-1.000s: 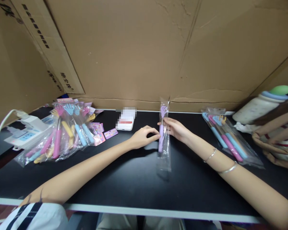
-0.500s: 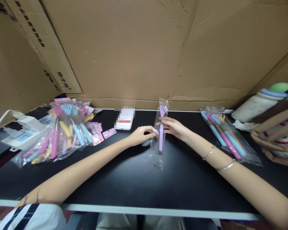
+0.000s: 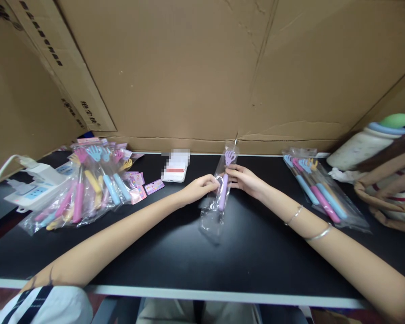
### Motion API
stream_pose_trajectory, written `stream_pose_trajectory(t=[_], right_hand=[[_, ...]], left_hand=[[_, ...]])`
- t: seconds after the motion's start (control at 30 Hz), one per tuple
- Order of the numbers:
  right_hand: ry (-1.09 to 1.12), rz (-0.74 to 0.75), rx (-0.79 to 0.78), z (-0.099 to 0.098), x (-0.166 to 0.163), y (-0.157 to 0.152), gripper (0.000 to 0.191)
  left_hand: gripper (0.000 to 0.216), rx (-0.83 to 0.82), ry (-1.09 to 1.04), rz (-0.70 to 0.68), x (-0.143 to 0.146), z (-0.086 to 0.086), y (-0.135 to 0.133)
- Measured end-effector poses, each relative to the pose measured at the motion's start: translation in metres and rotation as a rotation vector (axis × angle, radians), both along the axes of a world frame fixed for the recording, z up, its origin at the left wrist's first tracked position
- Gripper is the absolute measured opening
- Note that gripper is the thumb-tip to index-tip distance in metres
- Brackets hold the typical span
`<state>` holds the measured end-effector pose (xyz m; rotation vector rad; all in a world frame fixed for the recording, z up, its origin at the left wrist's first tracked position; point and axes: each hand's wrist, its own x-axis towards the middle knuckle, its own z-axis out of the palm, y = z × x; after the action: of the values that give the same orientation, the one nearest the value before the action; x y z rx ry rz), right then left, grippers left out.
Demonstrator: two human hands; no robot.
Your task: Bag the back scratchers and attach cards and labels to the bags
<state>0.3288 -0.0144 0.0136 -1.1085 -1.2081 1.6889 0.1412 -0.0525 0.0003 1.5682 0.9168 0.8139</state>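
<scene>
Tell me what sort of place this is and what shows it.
Probably a makeshift tabletop workstation, though whether in a home or workshop I cannot tell: a black table backed by large cardboard, a power strip at left, and clear-bagged hand-headed sticks heaped beside it.

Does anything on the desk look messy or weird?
Yes, a little. The bagged scratchers on the left lie in a jumbled heap, pointing different ways, while the ones on the right lie side by side. A crumpled white tissue sits by the bottle. I see nothing spilled.
</scene>
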Motion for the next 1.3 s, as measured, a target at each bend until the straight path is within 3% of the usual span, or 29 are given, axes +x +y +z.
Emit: stream_pose_trajectory(t=[0.17, 0.37, 0.53, 0.67, 0.8, 0.93, 1.07, 1.3], right_hand=[[0.001, -0.016, -0.006, 0.003, 0.0, 0.0, 0.011], [-0.025, 0.001, 0.002, 0.003, 0.007, 0.006, 0.007], [-0.28, -0.035, 0.064, 0.004, 0.023, 0.017, 0.018], [-0.519, -0.128, 0.313, 0.001, 0.033, 0.027, 0.026], [-0.766, -0.096, 0.9, 0.0, 0.031, 0.023, 0.012], [-1.041, 0.101, 1.363, 0.006, 0.017, 0.006, 0.028], [-1.128, 0.291, 1.502, 0.006, 0.011, -0.002, 0.037], [-1.216, 0.356, 1.509, 0.015, 0.02, 0.003, 0.032]], left_hand=[[0.021, -0.182, -0.078, 0.049, 0.004, 0.011, -0.008], [0.049, -0.254, -0.104, 0.046, 0.002, 0.018, -0.013], [0.055, -0.29, -0.069, 0.05, 0.002, 0.023, -0.015], [0.053, -0.269, -0.027, 0.025, 0.001, 0.021, -0.015], [0.053, -0.229, 0.016, -0.008, 0.001, 0.018, -0.014], [0.049, -0.181, 0.059, -0.085, -0.001, 0.018, -0.014], [0.047, -0.142, 0.113, -0.167, -0.004, 0.023, -0.013], [0.053, -0.117, 0.189, -0.253, -0.01, 0.032, -0.013]])
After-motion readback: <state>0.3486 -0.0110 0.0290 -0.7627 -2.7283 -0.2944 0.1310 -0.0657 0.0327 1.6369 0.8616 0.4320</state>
